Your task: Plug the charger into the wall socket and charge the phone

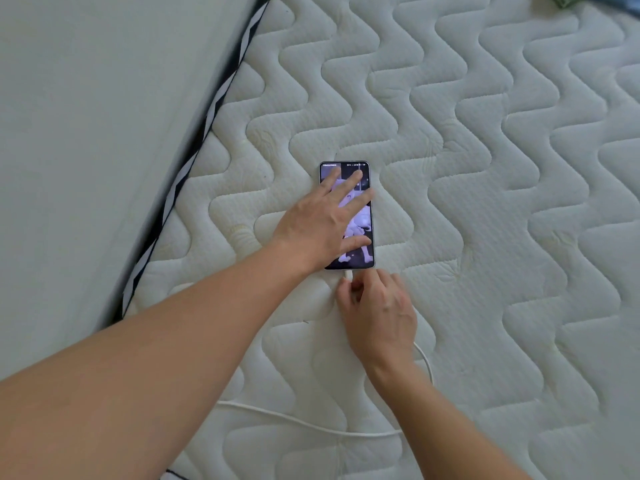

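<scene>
Left hand (317, 223) hides phone (360, 216) — right hand (375, 310) hides plug.

White quilted mattress (485, 168) with wavy stitching, black-and-white striped edging (194, 157), perhaps green packaging (568, 0) top right

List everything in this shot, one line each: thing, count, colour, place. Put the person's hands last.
phone: one, pale frame, screen lit, lying flat on the mattress near the middle of the view
charging cable: one, white, plugged into the phone's near end, looping over the mattress toward the bottom left
mattress: one, white, wavy quilting, black-and-white striped edge trim, fills most of the view
floor: pale, upper left beside the mattress
green object: one, top right edge, too cropped to identify
left hand: one, flat on the phone screen, fingers spread
right hand: one, pinching the cable connector at the phone's near end
</scene>
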{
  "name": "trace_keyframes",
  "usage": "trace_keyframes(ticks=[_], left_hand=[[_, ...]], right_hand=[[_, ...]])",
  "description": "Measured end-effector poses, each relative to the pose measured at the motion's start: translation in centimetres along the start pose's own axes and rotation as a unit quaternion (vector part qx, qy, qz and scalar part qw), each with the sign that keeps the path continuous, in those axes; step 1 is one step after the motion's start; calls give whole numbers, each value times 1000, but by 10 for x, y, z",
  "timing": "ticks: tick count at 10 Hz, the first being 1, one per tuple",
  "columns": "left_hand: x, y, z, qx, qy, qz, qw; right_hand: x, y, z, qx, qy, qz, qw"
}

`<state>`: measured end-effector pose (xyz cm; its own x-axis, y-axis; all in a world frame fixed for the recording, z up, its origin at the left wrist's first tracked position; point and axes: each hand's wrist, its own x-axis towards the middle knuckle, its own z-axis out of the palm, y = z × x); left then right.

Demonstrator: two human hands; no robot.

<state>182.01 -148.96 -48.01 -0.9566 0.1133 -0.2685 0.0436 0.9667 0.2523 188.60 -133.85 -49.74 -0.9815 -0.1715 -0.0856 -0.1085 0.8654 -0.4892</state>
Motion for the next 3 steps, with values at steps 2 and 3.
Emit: trace_keyframes(ticks=[2,3], left_hand=[[-19,17,10,-72,90,-55,992],[-44,23,5,-82,129,-114,982]], right_hand=[[4,11,-12,-29,-31,-17,999],[7,19,-24,-23,-70,-39,997]])
